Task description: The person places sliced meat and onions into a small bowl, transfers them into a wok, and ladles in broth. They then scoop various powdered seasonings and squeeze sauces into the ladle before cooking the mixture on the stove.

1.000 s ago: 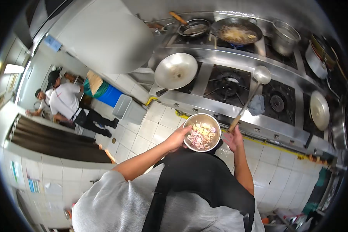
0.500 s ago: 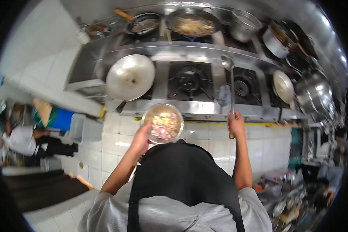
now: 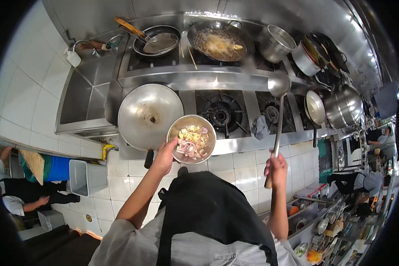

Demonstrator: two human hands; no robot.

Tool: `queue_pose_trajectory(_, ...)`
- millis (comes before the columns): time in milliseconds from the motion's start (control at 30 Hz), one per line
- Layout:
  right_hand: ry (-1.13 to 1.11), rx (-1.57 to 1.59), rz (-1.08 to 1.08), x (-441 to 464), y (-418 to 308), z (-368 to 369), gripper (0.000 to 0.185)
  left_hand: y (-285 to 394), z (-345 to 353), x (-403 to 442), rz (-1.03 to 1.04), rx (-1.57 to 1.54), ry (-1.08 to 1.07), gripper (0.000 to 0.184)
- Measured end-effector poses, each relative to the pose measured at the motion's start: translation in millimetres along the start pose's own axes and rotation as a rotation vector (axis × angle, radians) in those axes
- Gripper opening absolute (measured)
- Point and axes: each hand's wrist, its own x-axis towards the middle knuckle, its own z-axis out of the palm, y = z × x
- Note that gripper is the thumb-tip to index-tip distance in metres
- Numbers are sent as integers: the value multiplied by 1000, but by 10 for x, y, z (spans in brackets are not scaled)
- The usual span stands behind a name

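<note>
My left hand (image 3: 164,158) grips the rim of a metal bowl (image 3: 175,153) that holds chopped pale yellow bits and pinkish-white slices (image 3: 192,144). My right hand (image 3: 277,170) is closed round the wooden handle of a long ladle (image 3: 279,86), whose round metal head is raised over the stove. Just behind the bowl, a large empty wok (image 3: 142,113) rests on the front left of the stove; the bowl overlaps its right edge in view. A grey cloth (image 3: 260,127) lies on the stove's front edge between bowl and ladle.
Along the back are a pan with a strainer (image 3: 160,43), a wok of bubbling oil (image 3: 219,44) and a tall pot (image 3: 277,43). A bare burner (image 3: 221,114) is front centre. A sink (image 3: 84,104) stands left, stacked pots (image 3: 343,106) right. People stand at far left (image 3: 31,193) and right (image 3: 368,181).
My right hand has taken hold of the ladle and lifted it off the stove. The bowl, in my left hand, now sits beside the large wok. The view has turned to the right.
</note>
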Motion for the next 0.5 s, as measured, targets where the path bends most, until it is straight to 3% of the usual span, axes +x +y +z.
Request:
queue_pose_trajectory(167, -130, 13, -122, 970, -1053, 884, 36, -13, -236, -4, 43, -93, 77, 44)
queue_pose_trajectory(233, -170, -71, -135, 1517, -1292, 1205, 16, -7, -398, -172, 73, -141, 74, 49)
queue_pose_trajectory(500, -131, -297, -140, 2900, -1651, 1976, 17, 56, -1206, -1230, 187, -127, 339, 52)
